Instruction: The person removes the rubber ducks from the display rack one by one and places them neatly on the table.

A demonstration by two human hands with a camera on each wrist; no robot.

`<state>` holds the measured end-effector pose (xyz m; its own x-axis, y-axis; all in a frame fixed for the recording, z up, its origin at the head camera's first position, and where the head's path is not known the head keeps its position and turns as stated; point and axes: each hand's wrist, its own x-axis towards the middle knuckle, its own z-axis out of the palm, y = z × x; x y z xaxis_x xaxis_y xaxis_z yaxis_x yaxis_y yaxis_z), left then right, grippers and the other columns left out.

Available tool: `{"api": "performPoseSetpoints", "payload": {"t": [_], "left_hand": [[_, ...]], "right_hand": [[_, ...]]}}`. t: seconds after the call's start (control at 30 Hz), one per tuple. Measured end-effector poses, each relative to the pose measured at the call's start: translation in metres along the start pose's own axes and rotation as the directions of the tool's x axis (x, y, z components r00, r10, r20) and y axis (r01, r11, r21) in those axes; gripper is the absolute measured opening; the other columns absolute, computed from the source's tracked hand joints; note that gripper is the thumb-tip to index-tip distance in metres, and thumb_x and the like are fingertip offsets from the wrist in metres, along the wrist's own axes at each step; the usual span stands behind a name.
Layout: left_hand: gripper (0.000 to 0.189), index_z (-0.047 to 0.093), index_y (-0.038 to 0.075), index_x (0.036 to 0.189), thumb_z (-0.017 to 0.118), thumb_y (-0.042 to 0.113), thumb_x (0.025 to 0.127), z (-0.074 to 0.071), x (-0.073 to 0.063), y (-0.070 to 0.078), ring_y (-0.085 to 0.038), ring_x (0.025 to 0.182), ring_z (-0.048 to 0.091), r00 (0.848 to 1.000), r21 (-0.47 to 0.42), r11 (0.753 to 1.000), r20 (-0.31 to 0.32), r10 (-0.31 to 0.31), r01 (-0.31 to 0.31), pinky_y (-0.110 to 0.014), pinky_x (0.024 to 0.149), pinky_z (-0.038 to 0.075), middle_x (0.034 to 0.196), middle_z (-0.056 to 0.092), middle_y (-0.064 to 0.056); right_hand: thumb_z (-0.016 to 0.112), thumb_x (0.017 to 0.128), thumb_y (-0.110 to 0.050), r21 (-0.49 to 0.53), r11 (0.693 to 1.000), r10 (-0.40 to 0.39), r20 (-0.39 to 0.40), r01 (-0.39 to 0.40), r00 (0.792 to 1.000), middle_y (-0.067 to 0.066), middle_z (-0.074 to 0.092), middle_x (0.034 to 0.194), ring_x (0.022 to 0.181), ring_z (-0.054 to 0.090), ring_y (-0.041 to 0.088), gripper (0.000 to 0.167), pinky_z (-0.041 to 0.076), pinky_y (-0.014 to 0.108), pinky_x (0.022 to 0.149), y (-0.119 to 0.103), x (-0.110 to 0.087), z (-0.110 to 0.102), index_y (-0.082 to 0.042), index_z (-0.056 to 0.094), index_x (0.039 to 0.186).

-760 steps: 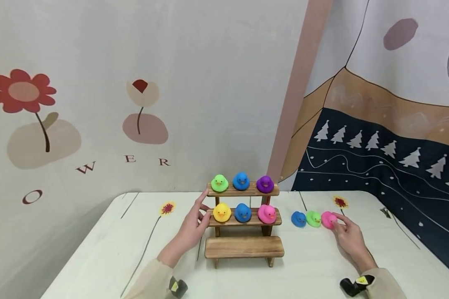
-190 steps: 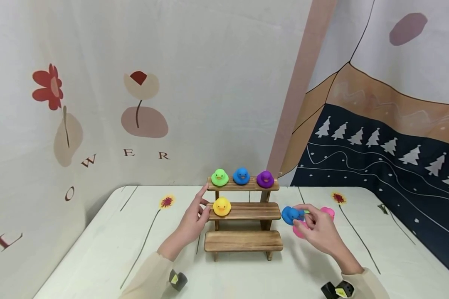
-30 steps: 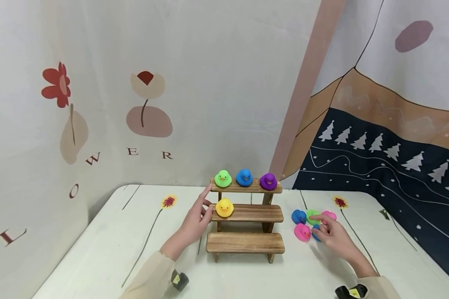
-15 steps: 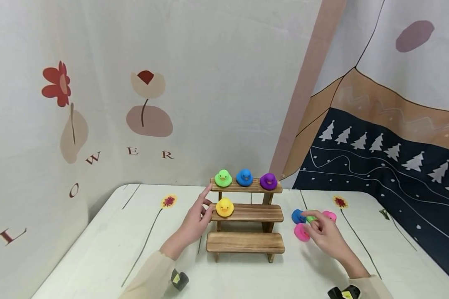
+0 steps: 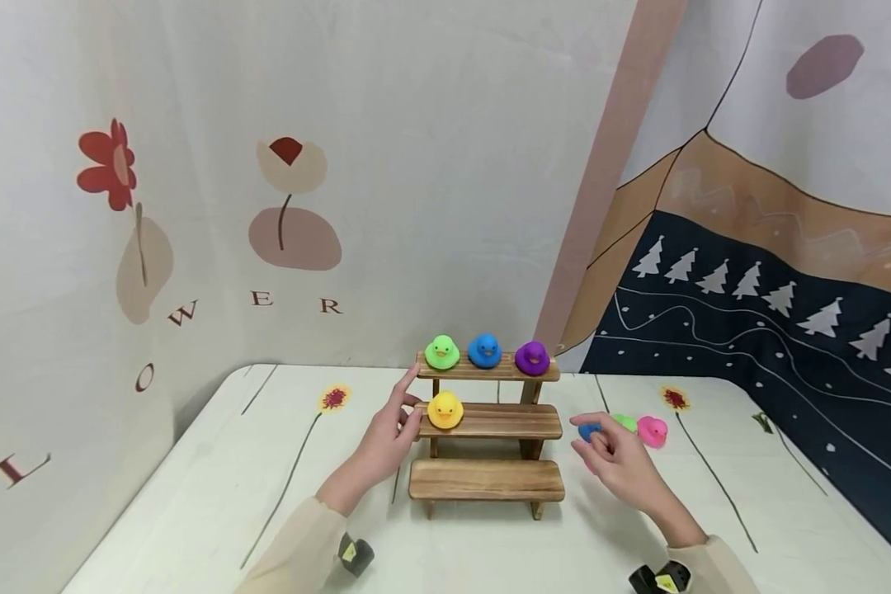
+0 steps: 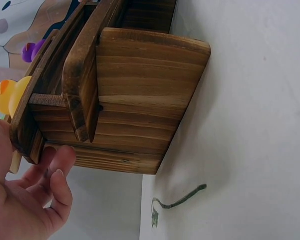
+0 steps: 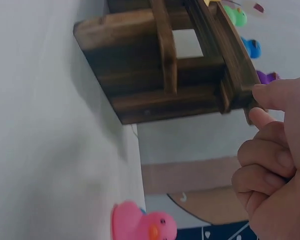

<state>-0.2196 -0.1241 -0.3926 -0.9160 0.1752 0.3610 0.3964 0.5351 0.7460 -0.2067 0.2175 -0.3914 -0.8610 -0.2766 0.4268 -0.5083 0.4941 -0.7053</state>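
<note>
My left hand (image 5: 379, 445) holds the left end of a three-step wooden stand (image 5: 486, 481), index finger up at the top shelf and thumb by the middle one. On the middle shelf's left end sits a yellow rubber duck (image 5: 445, 410). Green (image 5: 441, 353), blue (image 5: 485, 351) and purple (image 5: 532, 359) ducks line the top shelf. My right hand (image 5: 625, 472) is right of the stand, thumb and index finger spread with nothing between them. Behind it on the table are a blue duck (image 5: 588, 431), a green duck (image 5: 627, 421) and a pink duck (image 5: 652, 431). The right hand mostly hides another pink duck.
The stand's bottom step holds no duck. A white cloth with printed flowers covers the table (image 5: 267, 495). A pale printed curtain (image 5: 431, 165) hangs behind it, with a dark tree-patterned panel (image 5: 750, 322) at the right.
Blue and pink ducks that stood on the middle shelf have gone to the table at right. In the last second my right hand, empty, has moved left from the table ducks toward the stand.
</note>
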Motion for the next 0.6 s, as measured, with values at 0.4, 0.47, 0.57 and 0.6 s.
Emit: {"api": "performPoseSetpoints", "payload": {"t": [0.4, 0.47, 0.57, 0.6], "left_hand": [[0.066, 0.015, 0.026, 0.154, 0.048, 0.008, 0.099, -0.001, 0.001, -0.002, -0.008, 0.067, 0.052, 1.000, 0.008, 1.000, 0.006, 0.012, -0.012, -0.023, 0.062, 0.047, 0.110, 0.059, -0.014], [0.066, 0.015, 0.026, 0.154, 0.048, 0.008, 0.099, -0.001, 0.000, -0.002, -0.008, 0.067, 0.052, 1.000, 0.005, 1.000, 0.010, 0.009, -0.009, -0.023, 0.062, 0.048, 0.109, 0.059, -0.014], [0.066, 0.015, 0.026, 0.154, 0.048, 0.008, 0.099, -0.001, 0.000, -0.001, -0.008, 0.067, 0.052, 1.000, 0.000, 1.000, 0.011, 0.010, -0.010, -0.023, 0.062, 0.048, 0.108, 0.060, -0.014], [0.066, 0.015, 0.027, 0.154, 0.048, 0.008, 0.099, -0.001, -0.001, -0.001, -0.008, 0.067, 0.053, 1.000, -0.003, 1.000, 0.011, 0.008, -0.008, -0.023, 0.062, 0.048, 0.108, 0.060, -0.013]], "right_hand": [[0.064, 0.087, 0.005, -0.002, 0.997, -0.076, 0.011, 0.076, 0.997, -0.003, 0.030, 0.054, 0.048, 0.026, -0.005, 0.025, 0.029, 0.021, 0.045, -0.028, 0.013, 0.019, 0.004, 0.060, 0.112], [0.063, 0.086, 0.007, -0.001, 0.996, -0.091, 0.006, 0.091, 0.996, -0.003, 0.030, 0.054, 0.049, 0.026, -0.005, 0.024, 0.028, 0.020, 0.046, -0.040, 0.013, 0.020, 0.006, 0.060, 0.110], [0.064, 0.086, 0.007, -0.002, 0.993, -0.117, -0.004, 0.117, 0.993, -0.003, 0.030, 0.053, 0.049, 0.025, -0.005, 0.022, 0.028, 0.020, 0.046, -0.056, 0.013, 0.020, 0.007, 0.060, 0.107], [0.064, 0.085, 0.007, 0.001, 0.993, -0.122, -0.006, 0.122, 0.992, -0.003, 0.030, 0.053, 0.049, 0.026, -0.005, 0.022, 0.028, 0.020, 0.046, -0.060, 0.013, 0.020, 0.007, 0.060, 0.107]]}}
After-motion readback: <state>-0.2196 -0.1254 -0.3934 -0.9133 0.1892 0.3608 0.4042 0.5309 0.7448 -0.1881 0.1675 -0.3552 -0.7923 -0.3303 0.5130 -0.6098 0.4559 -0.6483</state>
